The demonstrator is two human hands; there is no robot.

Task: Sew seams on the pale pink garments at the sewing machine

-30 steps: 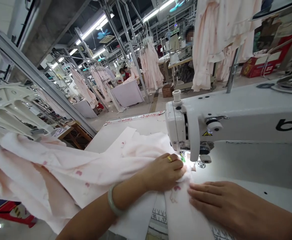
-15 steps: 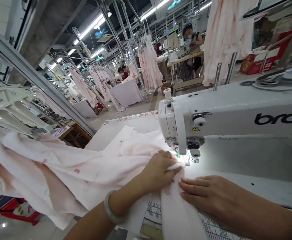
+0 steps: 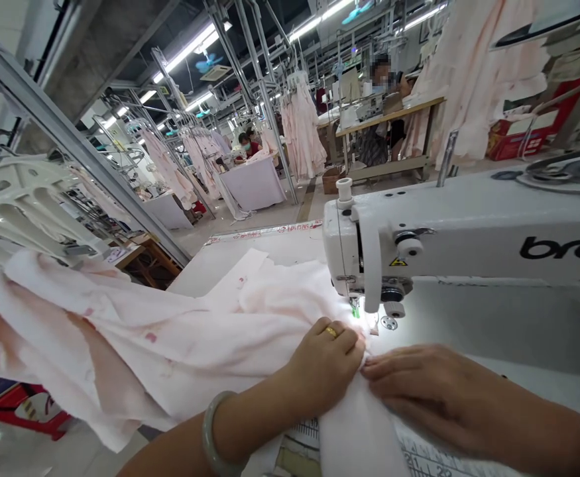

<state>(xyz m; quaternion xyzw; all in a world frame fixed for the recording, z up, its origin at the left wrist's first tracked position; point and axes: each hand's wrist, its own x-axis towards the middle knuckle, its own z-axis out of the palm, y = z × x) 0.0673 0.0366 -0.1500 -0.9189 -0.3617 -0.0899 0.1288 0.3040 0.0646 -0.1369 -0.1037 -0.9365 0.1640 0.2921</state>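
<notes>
The left hand (image 3: 325,361) has its grip clenched on a bunched fold of the pale pink, soft woven fabric with small darker pink prints (image 3: 170,338), fingers curled over the cloth just in front of the white enamelled sewing machine (image 3: 468,232). One gold ring (image 3: 330,331) sits on a finger of that hand, and one smooth, pale green bangle (image 3: 210,430) circles its wrist. The right hand (image 3: 419,391) lies flat with its grip released, fingers straight and together, pressing the fabric down; its fingertips touch the left hand's knuckles.

The fabric lies on the white tabletop (image 3: 468,331) directly before the sewing machine's needle area, where a small lamp lights the cloth. From there it spreads in loose wrinkled folds away to the left of the sewing machine and hangs off the tabletop's edge, while one narrow strip runs toward the camera between the two hands. Beneath that strip, a printed ruler strip with black numbers (image 3: 419,457) is stuck flat to the tabletop.

The sewing machine has a glossy, boxy head with rounded corners, one black lettered logo on its arm, one yellow triangular warning label and round metal knobs on its face.

Behind the sewing machine, many pale pink garments hang from metal rails (image 3: 299,126), and two other people sit at separate tables, one (image 3: 382,99) nearer the sewing machine, one (image 3: 244,142) farther off.
</notes>
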